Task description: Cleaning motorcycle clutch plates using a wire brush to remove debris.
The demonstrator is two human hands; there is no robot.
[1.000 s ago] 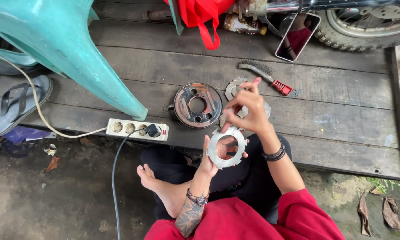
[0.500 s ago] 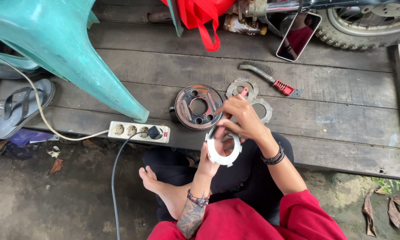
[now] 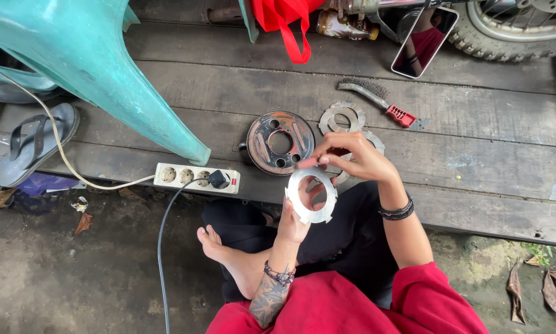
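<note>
My left hand point(image 3: 293, 222) grips the notched metal ring point(image 3: 312, 195) by its lower rim. My right hand point(image 3: 352, 158) pinches its top edge; I keep the ring steady and work evenly.

Two hands are in view: the left hand point(image 3: 293, 222) and the right hand point(image 3: 352, 158). One bright metal ring plate point(image 3: 312, 195) is held up; two duller ring plates lie on the surface point(image 3: 476, 117), one point(image 3: 342, 117) whole to see, the other point(image 3: 372, 141) partly hidden. There is one round drum-like metal part point(image 3: 280, 142), one wire brush point(image 3: 377, 99), one power strip point(image 3: 196, 178), one sandal point(image 3: 37, 151), one phone point(image 3: 424, 42), and one tyre point(image 3: 516, 31).
</note>
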